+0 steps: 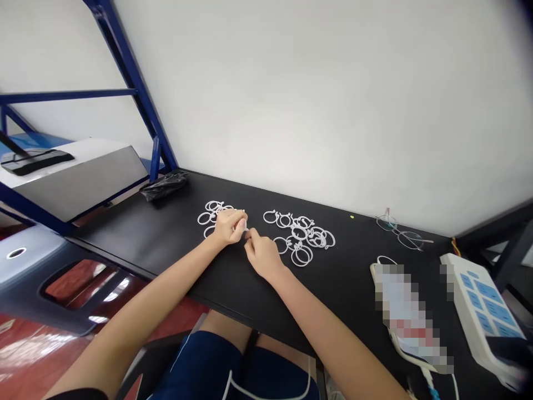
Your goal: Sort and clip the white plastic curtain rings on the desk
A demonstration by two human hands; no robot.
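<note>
Near the middle of the black desk [328, 289], my two hands meet over a small white piece [245, 226]; taking that spot as the centre of a clock, with twelve at the top of my view, I place everything round it. My left hand [230, 225] is curled closed, thumb pressed on the piece, most of which my fingers hide. My right hand [264, 255] comes in from four o'clock, fingers bent, the fingertips at the near end of the piece; I cannot tell whether they pinch it or only touch it.

At ten o'clock, just beyond my left hand and partly behind it, lies a small group of white rings [204, 218]. Out at three o'clock, beside my right hand, a bigger pile of rings [300, 232] spreads over the desk, many overlapping, with little tabs on their rims.

Farther out at three o'clock, a pair of glasses [410, 240] rests near the white wall [325, 100]. Toward four o'clock lies a phone [410, 316], its front blurred into blocks, and past it a white power strip [483, 316] with blue socket panels. Toward ten, a crumpled black plastic bag [164, 186] lies at the desk's far corner, by a blue metal frame [133, 83].
</note>
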